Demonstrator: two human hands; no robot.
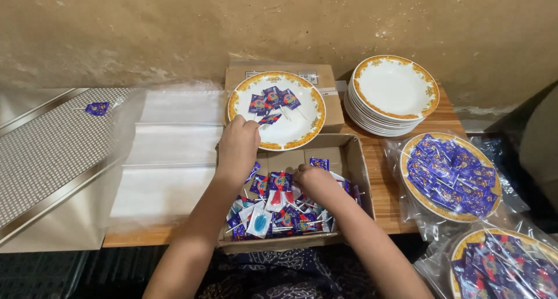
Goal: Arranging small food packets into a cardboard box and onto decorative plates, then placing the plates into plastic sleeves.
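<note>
- The left hand [238, 145] hovers at the near rim of a white plate with a gold border [308, 133], fingers curled; a wrapped lollipop [269, 119] lies right at its fingertips. Whether the fingers grip it or merely touch it I cannot tell.
- The right hand [311, 180] is down in an open cardboard box [354, 165], fingers bent into the heap of lollipops [273, 209]. It looks closed on some of them, though the knuckles hide the grasp.
- The plate rests tilted on a shut carton [325, 78] behind the box and already carries a few more wrapped pieces.
- The lollipops look very light: thin white sticks with small flat heads in glossy blue wrappers. The wrappers are probably slick and crinkly, so a pinch on the stick, or across the flat head, should hold best.
- In the box the sticks cross one another, so lifting one may drag its neighbours along.
- The plate looks rigid, breakable and heavier by far; its raised rim is the natural place to take it.
- A stack of empty plates [389, 110] stands on the bench [383, 194] to the right, and two filled plates wrapped in clear bags [450, 177] lie nearer the edge.
- One stray lollipop [97, 108] lies well apart on the patterned surface at the left.
</note>
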